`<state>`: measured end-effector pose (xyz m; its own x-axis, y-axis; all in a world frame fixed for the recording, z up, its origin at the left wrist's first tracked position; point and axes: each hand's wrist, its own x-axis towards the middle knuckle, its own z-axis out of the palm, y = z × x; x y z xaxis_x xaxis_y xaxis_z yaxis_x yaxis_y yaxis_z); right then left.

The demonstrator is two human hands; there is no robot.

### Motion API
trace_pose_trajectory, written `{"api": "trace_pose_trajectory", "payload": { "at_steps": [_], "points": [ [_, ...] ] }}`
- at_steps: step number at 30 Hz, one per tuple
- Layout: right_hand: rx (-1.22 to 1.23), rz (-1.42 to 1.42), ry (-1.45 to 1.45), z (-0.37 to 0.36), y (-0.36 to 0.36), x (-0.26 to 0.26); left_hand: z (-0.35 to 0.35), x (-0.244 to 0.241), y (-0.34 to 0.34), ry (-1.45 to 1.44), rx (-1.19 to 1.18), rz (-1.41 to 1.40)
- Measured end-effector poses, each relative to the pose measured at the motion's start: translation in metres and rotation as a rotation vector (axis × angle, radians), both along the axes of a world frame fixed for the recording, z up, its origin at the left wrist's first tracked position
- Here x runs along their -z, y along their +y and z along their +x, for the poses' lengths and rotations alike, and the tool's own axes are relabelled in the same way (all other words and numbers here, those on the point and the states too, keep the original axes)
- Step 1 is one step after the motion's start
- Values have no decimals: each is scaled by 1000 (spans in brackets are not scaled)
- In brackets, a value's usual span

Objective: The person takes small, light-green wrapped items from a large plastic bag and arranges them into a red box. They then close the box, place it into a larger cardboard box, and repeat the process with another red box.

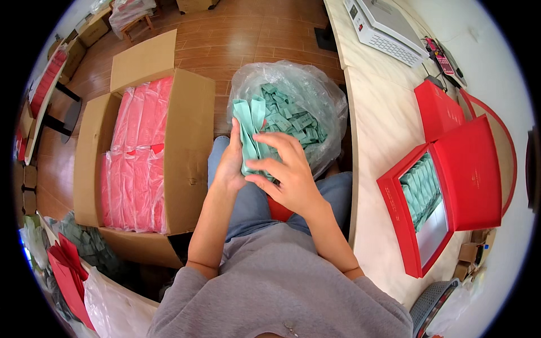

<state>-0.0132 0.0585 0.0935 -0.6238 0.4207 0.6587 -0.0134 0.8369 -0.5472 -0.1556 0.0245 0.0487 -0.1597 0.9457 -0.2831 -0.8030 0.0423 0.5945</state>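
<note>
Several pale green packets (249, 137) stand side by side in my left hand (230, 162), which is closed around their left side. My right hand (287, 169) is at their right side, its fingers spread and curled; it touches or nearly touches them. Beneath and beyond my hands, a large clear plastic bag (249, 76) holds a heap of loose green packets (302, 122). On the marble-patterned table at the right lies an open red gift box (401, 224), with a row of green packets (422, 186) in part of its tray.
To the left stands an open cardboard carton (188, 152) full of red packages in clear plastic (135, 186). A grey-white machine (389, 31) sits on the table (380, 105) near another red box (437, 110). Red paper bags (67, 274) lie at lower left, a grey basket (431, 304) at lower right.
</note>
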Motion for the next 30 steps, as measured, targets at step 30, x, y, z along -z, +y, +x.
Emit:
{"api": "trace_pose_trajectory", "payload": {
  "at_steps": [30],
  "points": [
    [1459,-4,-1060,472,-57,-71,145,10,16,713,407,293]
  ]
}}
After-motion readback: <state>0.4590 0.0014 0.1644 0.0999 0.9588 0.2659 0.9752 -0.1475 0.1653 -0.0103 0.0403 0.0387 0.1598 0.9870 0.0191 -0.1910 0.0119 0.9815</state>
